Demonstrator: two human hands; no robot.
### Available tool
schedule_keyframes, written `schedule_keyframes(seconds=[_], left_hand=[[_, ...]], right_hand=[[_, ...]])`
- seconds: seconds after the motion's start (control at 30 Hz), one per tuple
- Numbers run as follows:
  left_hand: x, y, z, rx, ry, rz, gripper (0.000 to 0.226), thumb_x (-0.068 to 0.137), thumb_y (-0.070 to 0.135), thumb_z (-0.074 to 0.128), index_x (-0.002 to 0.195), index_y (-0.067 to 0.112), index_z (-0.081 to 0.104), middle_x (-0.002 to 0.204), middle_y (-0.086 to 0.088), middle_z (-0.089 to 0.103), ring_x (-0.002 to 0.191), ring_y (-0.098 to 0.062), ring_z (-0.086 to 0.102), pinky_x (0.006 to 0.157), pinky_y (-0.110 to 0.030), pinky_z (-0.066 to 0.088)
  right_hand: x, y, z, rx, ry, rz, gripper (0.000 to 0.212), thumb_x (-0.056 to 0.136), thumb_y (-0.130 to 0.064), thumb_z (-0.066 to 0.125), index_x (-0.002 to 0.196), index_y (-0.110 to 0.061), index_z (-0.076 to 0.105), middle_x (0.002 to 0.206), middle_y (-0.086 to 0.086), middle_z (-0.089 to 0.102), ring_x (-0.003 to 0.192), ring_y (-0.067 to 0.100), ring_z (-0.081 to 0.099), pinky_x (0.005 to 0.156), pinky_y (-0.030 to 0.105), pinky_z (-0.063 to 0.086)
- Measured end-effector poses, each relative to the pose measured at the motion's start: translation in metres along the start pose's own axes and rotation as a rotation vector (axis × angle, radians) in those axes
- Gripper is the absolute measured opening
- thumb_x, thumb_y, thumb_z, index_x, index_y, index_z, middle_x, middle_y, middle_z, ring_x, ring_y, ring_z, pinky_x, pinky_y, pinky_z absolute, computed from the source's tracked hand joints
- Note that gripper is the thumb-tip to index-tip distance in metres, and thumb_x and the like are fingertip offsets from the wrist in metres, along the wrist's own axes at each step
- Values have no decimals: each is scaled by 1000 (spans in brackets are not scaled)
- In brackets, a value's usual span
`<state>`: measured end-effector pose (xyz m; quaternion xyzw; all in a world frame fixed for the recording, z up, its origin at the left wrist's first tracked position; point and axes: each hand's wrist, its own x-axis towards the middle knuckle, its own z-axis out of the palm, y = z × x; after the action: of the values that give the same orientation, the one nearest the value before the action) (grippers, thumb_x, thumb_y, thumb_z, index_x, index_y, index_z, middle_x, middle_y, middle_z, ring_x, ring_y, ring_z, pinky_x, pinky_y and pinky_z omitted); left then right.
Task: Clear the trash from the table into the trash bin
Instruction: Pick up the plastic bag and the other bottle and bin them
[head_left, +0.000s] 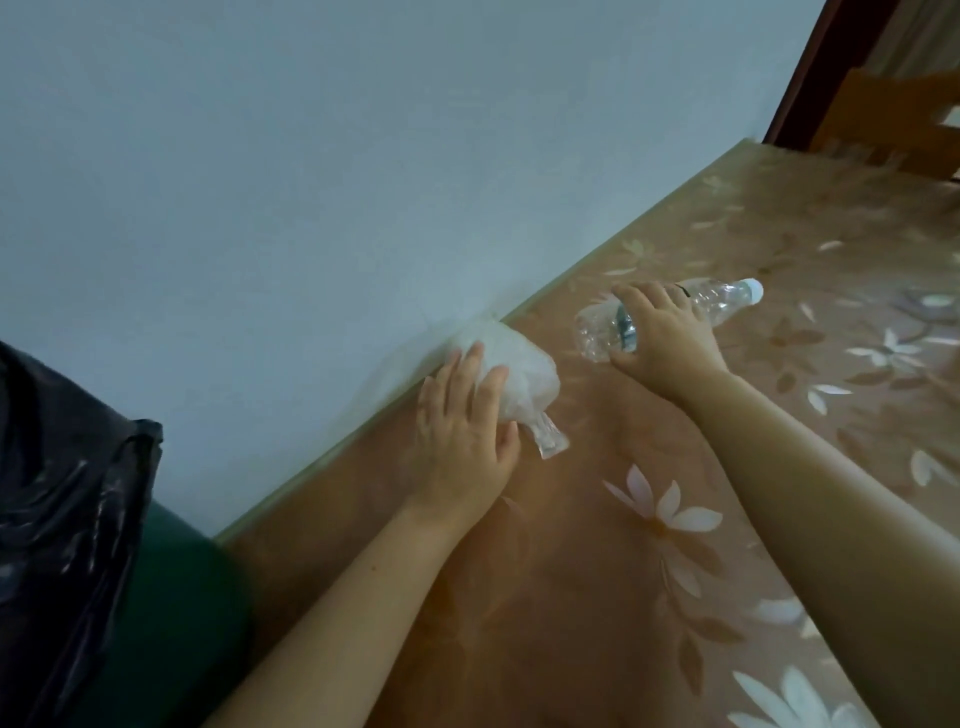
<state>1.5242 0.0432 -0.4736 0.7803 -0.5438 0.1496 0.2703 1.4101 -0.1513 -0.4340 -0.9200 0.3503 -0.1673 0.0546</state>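
Two pieces of trash, one under each hand, on the flowered counter beside the wall.

Both hands are closing on their loads: the left hand has its fingers wrapped over a crumpled white plastic bag at the counter's wall edge, and the right hand grips a clear empty bottle lying on its side, cap pointing away. The bag looks soft and nearly weightless, so a bunched fistful should do, though its twisted tail may trail. The bottle looks light and thin-walled, likely to crackle and dent; holding it round the middle, as now, seems safest. No label text is readable; only a dark band shows under the fingers. The trash bin, lined in black plastic, stands at far left, off the counter's end.
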Motion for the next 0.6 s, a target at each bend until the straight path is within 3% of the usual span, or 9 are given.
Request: schedule_keyframes(seconds=[0.13,0.37,0.43,0.6], left_hand=[[3,-3,1,-15,1,32,47,80,29,46,123,11,37,133,-17,49,128,-35,37,98,-55,39],[-1,-5,4,-12,-38,-2,42,82,30,41,121,14,42,124,-14,57,122,-33,45,100,-51,34],[-3,-6,4,-35,-20,-23,35,83,27,46,115,11,49,122,-14,59,120,-33,47,99,-51,35],[-3,-2,-7,-90,41,-68,11,76,8,70,83,5,62,109,-17,65,109,-33,56,89,-48,49]], right_hand=[[10,6,1,-31,-88,8,65,79,-19,60,137,-16,30,135,11,41,128,30,27,105,48,21],[15,6,3,-112,-122,42,65,74,-20,66,133,-18,37,125,10,37,116,28,33,87,42,40],[14,7,3,-108,-133,27,67,74,-21,67,133,-18,36,128,9,39,118,29,34,86,43,41],[18,11,-2,-157,-203,-5,72,71,-34,70,133,-22,35,132,5,41,122,28,34,100,46,33]])
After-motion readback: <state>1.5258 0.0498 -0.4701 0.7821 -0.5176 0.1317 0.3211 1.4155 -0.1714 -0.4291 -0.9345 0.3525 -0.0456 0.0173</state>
